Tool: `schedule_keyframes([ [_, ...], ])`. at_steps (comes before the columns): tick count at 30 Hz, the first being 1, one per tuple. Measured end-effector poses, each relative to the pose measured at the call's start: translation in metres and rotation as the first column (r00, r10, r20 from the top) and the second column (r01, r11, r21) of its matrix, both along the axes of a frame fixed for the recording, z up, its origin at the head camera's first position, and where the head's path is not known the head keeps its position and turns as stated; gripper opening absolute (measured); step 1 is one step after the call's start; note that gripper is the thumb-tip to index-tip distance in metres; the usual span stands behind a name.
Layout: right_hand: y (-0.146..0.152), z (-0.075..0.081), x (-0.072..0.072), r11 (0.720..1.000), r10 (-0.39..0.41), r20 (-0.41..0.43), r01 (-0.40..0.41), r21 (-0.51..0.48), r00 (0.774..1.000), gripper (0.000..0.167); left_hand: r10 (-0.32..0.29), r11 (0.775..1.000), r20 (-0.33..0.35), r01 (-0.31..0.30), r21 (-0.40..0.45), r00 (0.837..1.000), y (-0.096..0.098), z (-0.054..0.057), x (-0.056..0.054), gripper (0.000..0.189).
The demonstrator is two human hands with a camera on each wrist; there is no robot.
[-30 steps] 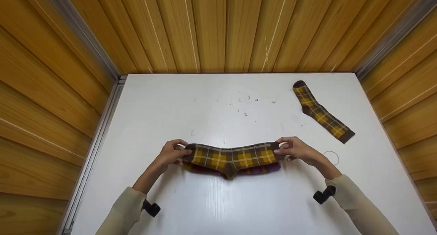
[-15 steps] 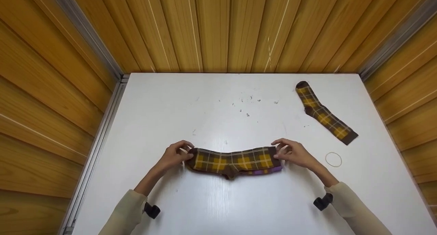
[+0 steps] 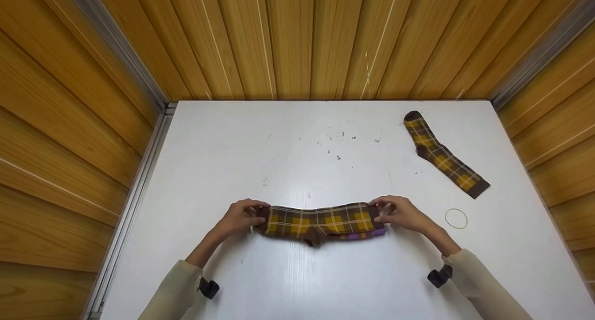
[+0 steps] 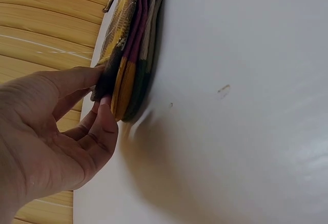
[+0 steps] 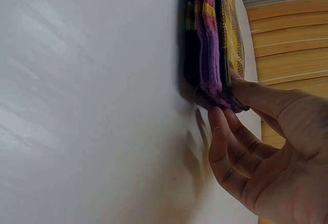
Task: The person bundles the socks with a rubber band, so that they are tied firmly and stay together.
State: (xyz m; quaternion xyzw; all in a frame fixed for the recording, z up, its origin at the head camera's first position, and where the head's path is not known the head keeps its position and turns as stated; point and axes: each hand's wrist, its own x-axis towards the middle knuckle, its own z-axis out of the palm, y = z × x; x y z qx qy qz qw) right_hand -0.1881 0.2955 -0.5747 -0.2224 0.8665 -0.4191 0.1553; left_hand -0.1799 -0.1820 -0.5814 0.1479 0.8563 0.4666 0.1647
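A brown and yellow plaid sock lies stretched sideways on top of a small stack of socks, its heel toward the person. At the dark toe end on the left, my left hand pinches the sock between thumb and fingers. My right hand pinches the brown cuff at the other end. Below it a purple sock peeks out along the near edge. The left wrist view shows the purple sock's yellow toe and a dark green sock under that. Most of the lower socks are hidden.
A matching plaid sock lies flat at the back right of the white table. A thin rubber band lies to the right of my right hand. Wooden panel walls stand around the table's back and sides.
Both hands have brought the plaid sock down and toward the person onto the stack, covering more of the socks below. The rubber band, partly behind the right forearm before, is in full view.
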Motion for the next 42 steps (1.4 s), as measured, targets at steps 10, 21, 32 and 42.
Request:
schedule_keyframes([
  [10, 0.004, -0.004, 0.001, 1.0, 0.023, -0.004, -0.023, -0.001, 1.0, 0.037, -0.09, 0.996, 0.074, 0.089, 0.005, 0.993, -0.003, 0.009, -0.009, 0.036],
  [21, 0.031, 0.014, 0.005, 0.998, 0.035, 0.037, -0.033, -0.048, 0.999, 0.031, -0.327, 0.929, 0.152, 0.346, -0.128, 0.933, 0.008, 0.057, -0.069, 0.033],
  [32, 0.103, 0.03, 0.005, 0.958, -0.286, 0.011, 0.286, 0.005, 0.958, 0.032, -0.451, 0.862, 0.118, 0.466, -0.199, 0.885, 0.127, 0.073, -0.147, 0.036],
  [42, 0.16, 0.033, 0.001, 0.871, -0.491, 0.051, 0.491, 0.029, 0.869, 0.043, -0.624, 0.657, -0.02, 0.51, -0.556, 0.781, 0.267, 0.057, -0.184, 0.035],
])
